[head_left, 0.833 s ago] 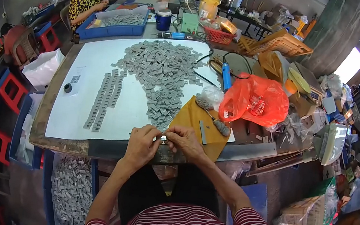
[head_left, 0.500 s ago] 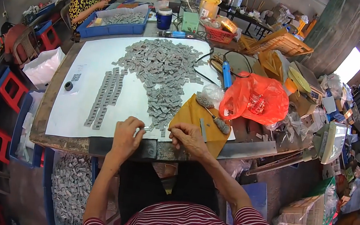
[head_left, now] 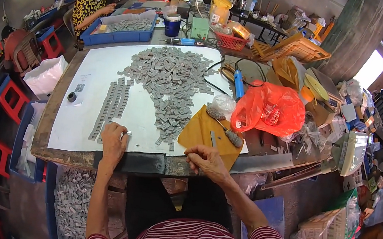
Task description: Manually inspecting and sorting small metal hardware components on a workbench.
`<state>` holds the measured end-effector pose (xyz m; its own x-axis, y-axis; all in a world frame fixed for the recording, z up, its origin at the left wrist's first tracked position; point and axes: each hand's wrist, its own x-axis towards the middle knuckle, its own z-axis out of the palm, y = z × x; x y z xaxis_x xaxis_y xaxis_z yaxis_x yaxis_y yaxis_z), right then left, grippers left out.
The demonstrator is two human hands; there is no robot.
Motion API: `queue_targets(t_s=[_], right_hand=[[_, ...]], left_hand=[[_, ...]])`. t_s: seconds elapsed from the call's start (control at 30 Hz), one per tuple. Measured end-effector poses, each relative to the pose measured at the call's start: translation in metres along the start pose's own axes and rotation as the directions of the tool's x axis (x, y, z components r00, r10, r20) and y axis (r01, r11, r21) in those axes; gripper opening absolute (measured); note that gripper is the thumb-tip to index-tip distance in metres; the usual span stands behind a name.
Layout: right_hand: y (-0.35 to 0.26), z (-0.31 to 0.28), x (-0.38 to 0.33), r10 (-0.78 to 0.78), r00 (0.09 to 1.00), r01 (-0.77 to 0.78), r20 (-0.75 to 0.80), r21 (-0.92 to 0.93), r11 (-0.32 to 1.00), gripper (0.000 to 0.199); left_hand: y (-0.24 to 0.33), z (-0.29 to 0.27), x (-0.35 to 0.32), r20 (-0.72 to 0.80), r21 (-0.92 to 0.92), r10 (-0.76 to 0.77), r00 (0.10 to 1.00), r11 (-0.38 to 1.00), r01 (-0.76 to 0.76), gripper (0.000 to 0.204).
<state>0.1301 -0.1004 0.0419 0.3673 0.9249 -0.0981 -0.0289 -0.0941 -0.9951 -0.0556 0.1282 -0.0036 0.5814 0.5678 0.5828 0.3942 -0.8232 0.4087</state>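
Note:
My left hand (head_left: 114,139) rests on the white sheet (head_left: 86,100) near the table's front edge, pinching a small grey part at its fingertips. It lies just below the two rows of lined-up grey parts (head_left: 110,105). My right hand (head_left: 204,159) hovers with curled fingers at the lower edge of a brown envelope (head_left: 202,131); whether it holds anything is hidden. A large heap of loose grey parts (head_left: 172,80) covers the sheet's middle and far part.
An orange plastic bag (head_left: 269,108) and a blue-handled tool (head_left: 238,84) lie to the right. A blue tray of parts (head_left: 121,29) stands at the far end, where another person (head_left: 93,3) sits. A bin of grey parts (head_left: 70,200) sits under the table's left.
My hands, joined at the table's front edge, have parted. The left one moved left onto the white sheet with a small part; the right one stayed by the brown envelope.

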Motion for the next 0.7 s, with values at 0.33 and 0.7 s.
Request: queue_targets(t_s=[0.33, 0.7], right_hand=[[-0.006, 0.004, -0.009, 0.013, 0.999, -0.011, 0.033, -0.086, 0.996, 0.016], [0.008, 0.014, -0.015, 0.073, 0.996, -0.062, 0.055, -0.172, 0.983, 0.015]], left_hand=[[-0.025, 0.011, -0.001, -0.011, 0.074, 0.020, 1.000, 0.997, -0.019, 0.005], [-0.030, 0.012, 0.000, -0.008, 0.182, -0.023, 1.000, 0.983, 0.024, 0.008]])
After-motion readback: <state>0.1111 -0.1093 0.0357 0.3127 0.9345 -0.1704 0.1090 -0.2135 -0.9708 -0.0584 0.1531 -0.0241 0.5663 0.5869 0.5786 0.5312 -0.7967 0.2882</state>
